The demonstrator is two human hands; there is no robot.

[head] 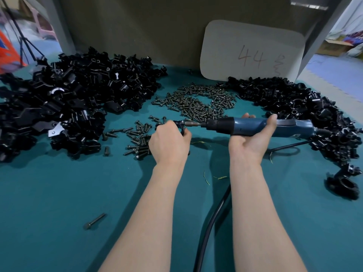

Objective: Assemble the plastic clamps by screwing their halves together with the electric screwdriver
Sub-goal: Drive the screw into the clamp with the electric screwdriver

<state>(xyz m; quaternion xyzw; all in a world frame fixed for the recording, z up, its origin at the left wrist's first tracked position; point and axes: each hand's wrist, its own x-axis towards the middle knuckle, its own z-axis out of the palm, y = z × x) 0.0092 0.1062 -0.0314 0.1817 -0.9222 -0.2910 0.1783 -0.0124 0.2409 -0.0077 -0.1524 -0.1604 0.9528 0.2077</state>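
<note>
One clamp (180,125) is in work. The left hand (169,139) grips it just above the table (59,193), and the right hand (253,139) is wrapped round the screwdriver (255,126), whose bit lies level against the clamp. A large heap of black parts (68,95) lies to the left and a second heap (294,107) to the right; whether the second is finished work cannot be told. Screws (198,101) lie plentiful between them. Judgement: most of the job is outstanding.

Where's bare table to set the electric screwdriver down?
Near-left mat, below the left clamp pile, bare but one lone screw. Near-right mat, below the right clamp pile, also bare. Far half crowded: both piles, loose screws.
</note>
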